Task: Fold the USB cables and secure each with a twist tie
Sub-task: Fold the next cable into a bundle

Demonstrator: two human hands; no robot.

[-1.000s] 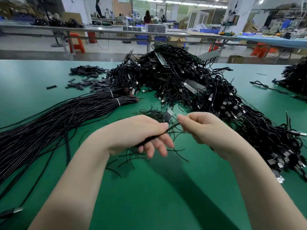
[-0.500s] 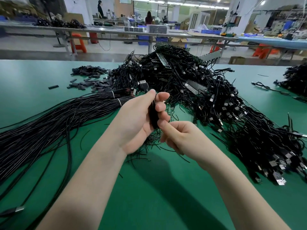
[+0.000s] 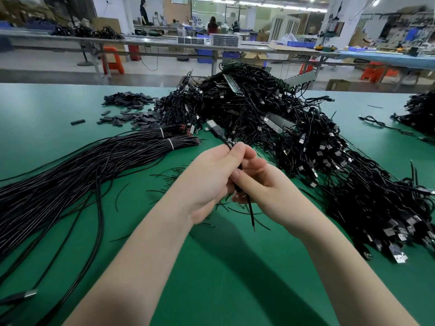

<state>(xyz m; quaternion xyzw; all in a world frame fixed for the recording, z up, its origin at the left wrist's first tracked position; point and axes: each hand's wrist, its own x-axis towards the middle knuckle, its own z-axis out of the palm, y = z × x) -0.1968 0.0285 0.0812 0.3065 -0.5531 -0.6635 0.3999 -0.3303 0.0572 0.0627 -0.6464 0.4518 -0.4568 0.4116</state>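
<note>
Left hand (image 3: 209, 177) fingers clamped around folded cable (image 3: 217, 134), plug poking above, right hand (image 3: 261, 187) pinching its lower part, green table (image 3: 235, 278)

A green surface (image 3: 47, 118) fills the foreground. Beyond it, toward twelve o'clock, long grey workbenches (image 3: 150, 42) cross a pale floor (image 3: 58, 62), with orange stools (image 3: 113, 60) beneath and ceiling strip lights (image 3: 259, 5) overhead.

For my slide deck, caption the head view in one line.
Both hands, left and right, grip a folded cable over a green table beside a cable pile.
</note>
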